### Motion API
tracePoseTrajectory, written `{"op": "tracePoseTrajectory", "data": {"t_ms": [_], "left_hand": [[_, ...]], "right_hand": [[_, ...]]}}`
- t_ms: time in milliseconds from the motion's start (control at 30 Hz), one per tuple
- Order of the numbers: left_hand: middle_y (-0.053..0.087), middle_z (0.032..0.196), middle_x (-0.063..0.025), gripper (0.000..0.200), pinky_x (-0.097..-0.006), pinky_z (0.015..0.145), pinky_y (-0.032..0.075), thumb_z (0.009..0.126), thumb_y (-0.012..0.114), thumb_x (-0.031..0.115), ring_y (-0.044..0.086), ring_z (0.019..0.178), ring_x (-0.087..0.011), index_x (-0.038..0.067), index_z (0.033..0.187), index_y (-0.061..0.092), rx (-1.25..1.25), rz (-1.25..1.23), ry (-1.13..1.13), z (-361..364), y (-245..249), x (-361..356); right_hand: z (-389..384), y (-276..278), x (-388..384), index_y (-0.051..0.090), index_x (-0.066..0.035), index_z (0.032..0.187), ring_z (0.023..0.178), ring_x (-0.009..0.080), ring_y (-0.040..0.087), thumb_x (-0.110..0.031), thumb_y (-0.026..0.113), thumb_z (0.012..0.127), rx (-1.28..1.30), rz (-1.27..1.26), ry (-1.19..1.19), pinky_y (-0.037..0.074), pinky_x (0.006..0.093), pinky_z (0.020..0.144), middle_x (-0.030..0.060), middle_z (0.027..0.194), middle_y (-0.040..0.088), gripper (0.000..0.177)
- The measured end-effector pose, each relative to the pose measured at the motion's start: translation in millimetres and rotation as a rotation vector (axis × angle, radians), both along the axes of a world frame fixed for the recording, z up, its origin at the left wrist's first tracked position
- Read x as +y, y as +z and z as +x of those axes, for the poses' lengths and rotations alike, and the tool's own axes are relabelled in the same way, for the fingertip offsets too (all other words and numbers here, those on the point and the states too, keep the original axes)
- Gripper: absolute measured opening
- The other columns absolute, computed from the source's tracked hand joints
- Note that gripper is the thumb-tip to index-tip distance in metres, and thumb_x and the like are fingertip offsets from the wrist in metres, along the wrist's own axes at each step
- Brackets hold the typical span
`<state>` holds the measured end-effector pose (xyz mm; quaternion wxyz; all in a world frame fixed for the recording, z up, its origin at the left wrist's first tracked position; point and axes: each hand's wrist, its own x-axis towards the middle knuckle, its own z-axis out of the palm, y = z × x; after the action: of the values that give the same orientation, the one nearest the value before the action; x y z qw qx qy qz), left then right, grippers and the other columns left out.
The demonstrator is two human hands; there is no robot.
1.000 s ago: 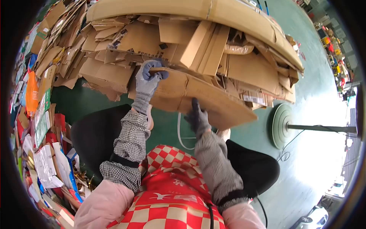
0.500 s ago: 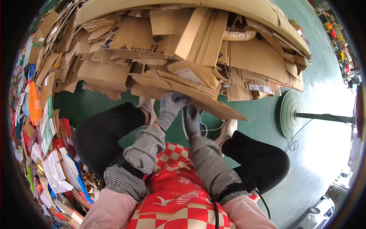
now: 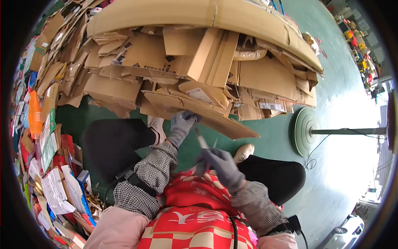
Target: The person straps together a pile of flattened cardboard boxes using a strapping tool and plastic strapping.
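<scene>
My left hand (image 3: 185, 122), in a grey glove, is at the lower front edge of a flat cardboard sheet (image 3: 224, 122). Its fingers are curled closed, and what they hold is hidden. My right hand (image 3: 222, 166), also gloved in grey, is above my lap and smeared by motion. From its closed fingers a narrow white strap (image 3: 202, 140) points up towards the left hand; blur hides its details. The sheet belongs to a big stack of flattened cardboard boxes (image 3: 273, 79) in front of me, with a long curved cardboard piece (image 3: 166, 17) lying across the top.
Loose cardboard and coloured packaging (image 3: 56, 189) are heaped along the left. To the right, a round green base (image 3: 304, 132) with a pole stands on the green floor (image 3: 277, 141), a black cable beside it. My shoes (image 3: 243, 153) are near the stack's front.
My right hand has drawn back from the stack towards my lap, bringing the white strap with it. My left hand stays by the cardboard edge. The view has shifted slightly.
</scene>
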<state>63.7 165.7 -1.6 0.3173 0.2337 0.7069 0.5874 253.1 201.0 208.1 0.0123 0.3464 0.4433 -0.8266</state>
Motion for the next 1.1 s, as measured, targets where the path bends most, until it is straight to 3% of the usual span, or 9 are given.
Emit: {"op": "tracePoseTrajectory", "data": {"t_ms": [100,167,367,467,567,767,833,900,1100], "left_hand": [[0.063,0.085,-0.0064,0.014,-0.0272,0.065,0.049,0.079,0.058,0.0,0.06,0.069,-0.0144,-0.003,0.092,0.06,-0.148,-0.112,-0.002,5.4,58.1,-1.5],[0.064,0.083,-0.0057,0.014,-0.0276,0.063,0.049,0.079,0.059,0.001,0.059,0.068,-0.0144,-0.003,0.092,0.06,-0.133,-0.173,-0.018,5.2,67.3,-1.3],[0.066,0.079,-0.0079,0.023,-0.0304,0.062,0.048,0.078,0.062,0.022,0.061,0.067,-0.0174,0.002,0.088,0.064,0.12,-0.21,-0.197,2.6,82.9,0.7],[0.066,0.073,-0.0095,0.034,-0.0327,0.067,0.048,0.076,0.061,0.037,0.064,0.07,-0.0209,0.004,0.082,0.066,0.348,-0.445,-0.39,5.8,163.4,-2.8],[0.063,0.067,-0.0111,0.039,-0.0371,0.068,0.047,0.072,0.063,0.045,0.062,0.071,-0.0267,0.005,0.07,0.064,0.63,-0.424,-0.351,3.4,192.1,4.3],[0.064,0.082,-0.0121,0.039,-0.0398,0.069,0.047,0.074,0.062,0.045,0.062,0.079,-0.0287,0.01,0.092,0.061,0.85,-0.284,-0.271,3.7,219.3,23.3],[0.064,0.086,-0.0116,0.039,-0.0394,0.07,0.047,0.077,0.061,0.044,0.061,0.081,-0.0293,0.013,0.1,0.059,0.848,-0.275,-0.308,-0.9,223.9,34.7],[0.064,0.085,-0.0106,0.035,-0.0384,0.07,0.047,0.078,0.061,0.04,0.061,0.08,-0.0289,0.014,0.1,0.06,0.894,-0.262,-0.301,-6.2,222.3,42.7],[0.06,0.084,-0.0049,0.013,-0.0349,0.066,0.047,0.073,0.066,0.026,0.059,0.074,-0.0248,0.015,0.079,0.062,0.955,-0.046,-0.43,-19.7,240.5,61.1]], "right_hand": [[18.7,22.2,18.7,0.054,0.007,0.093,0.061,0.0168,0.059,-0.019,0.048,0.091,0.14,-0.011,-0.085,0.047,0.0261,0.058,0.0083,0.067,0.059,0.027],[19.8,33.1,34.8,0.054,0.006,0.097,0.067,0.0175,0.06,-0.014,0.053,0.087,0.327,0.886,0.163,0.049,0.0273,0.064,0.0058,0.072,0.06,0.022],[-51.7,39.2,58.7,0.054,0.002,0.095,0.069,0.0157,0.057,-0.015,0.045,0.09,0.338,-0.235,-0.362,0.049,0.0264,0.062,0.0038,0.077,0.058,0.019],[-78.2,29.9,86.7,0.057,-0.004,0.093,0.069,0.0137,0.057,-0.019,0.044,0.091,0.481,0.683,-0.173,0.048,0.024,0.059,0.003,0.078,0.061,0.02],[-80.6,99.9,95.1,0.054,0.003,0.094,0.058,0.0164,0.055,-0.016,0.042,0.092,0.378,-0.433,-0.107,0.048,0.0244,0.05,0.0068,0.079,0.061,0.023],[-91.8,117.7,82.6,0.055,0.0,0.087,0.052,0.014,0.057,-0.015,0.05,0.089,0.196,-0.03,-0.142,0.049,0.0243,0.044,0.0074,0.071,0.061,0.016],[-85.0,128.7,91.9,0.054,0.0,0.088,0.053,0.0119,0.055,-0.017,0.05,0.09,0.202,0.721,0.277,0.048,0.024,0.048,0.0047,0.068,0.058,0.018],[-80.9,128.3,123.0,0.056,-0.002,0.086,0.053,0.0083,0.051,-0.016,0.052,0.089,0.357,0.599,0.452,0.044,0.0224,0.047,0.0011,0.064,0.053,0.016],[-79.2,241.5,116.2,0.06,0.001,0.097,0.058,0.0101,0.059,-0.011,0.059,0.076,-0.471,1.069,1.004,0.046,0.0235,0.051,0.0045,0.073,0.063,0.024]]}}
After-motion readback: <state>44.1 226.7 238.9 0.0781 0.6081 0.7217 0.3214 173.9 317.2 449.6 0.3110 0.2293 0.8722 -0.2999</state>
